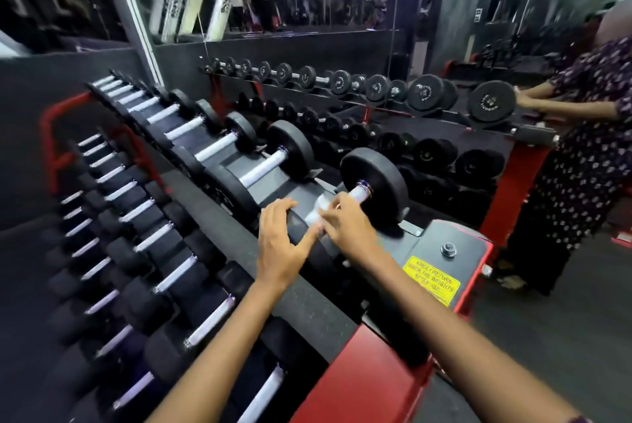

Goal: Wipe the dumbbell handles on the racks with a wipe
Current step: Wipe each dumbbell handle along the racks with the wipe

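Right hand (345,224): fingers curled round a white wipe (316,212), pressing it on the handle (359,191) of the nearest dumbbell (374,180).
Left hand (282,238): fingers spread and relaxed, resting on that dumbbell's near head, holding nothing.
Dumbbell: top tier of the rack (455,251), right end.
Mirror (307,12): behind the rack.

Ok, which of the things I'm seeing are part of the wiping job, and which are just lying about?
Part of the job:
- wipe, held by the right hand
- nearest dumbbell's handle, being wiped
- left hand, resting on that dumbbell's near head
- next handle along the top rack

Just there:
- yellow sticker
- bolt
- second person at the mirrored rack
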